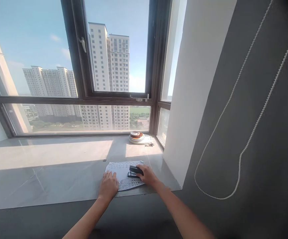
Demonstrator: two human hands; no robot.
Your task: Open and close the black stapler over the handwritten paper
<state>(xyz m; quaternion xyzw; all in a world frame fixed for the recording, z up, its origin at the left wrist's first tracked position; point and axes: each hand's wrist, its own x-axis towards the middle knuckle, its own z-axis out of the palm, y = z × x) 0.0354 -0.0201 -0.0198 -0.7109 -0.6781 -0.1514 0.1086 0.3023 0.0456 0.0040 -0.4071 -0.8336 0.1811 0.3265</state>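
Observation:
Sheets of printed paper [120,169] lie on the grey windowsill [66,179] near its front edge. My left hand [108,184] rests flat on the left side of the paper, fingers stretched out. A black stapler [134,170] is gripped from the right by my right hand [147,175], low over the middle of the paper. Its jaw points left, with a gap between the top arm and the base. Whether paper sits in that gap I cannot make out.
Stacked round dishes or lids [136,137] stand by the window corner, with a small dark chain-like item [149,144] beside them. A small dark strip [104,160] lies behind the paper. A beaded blind cord [240,166] hangs at right, past the white wall [183,132].

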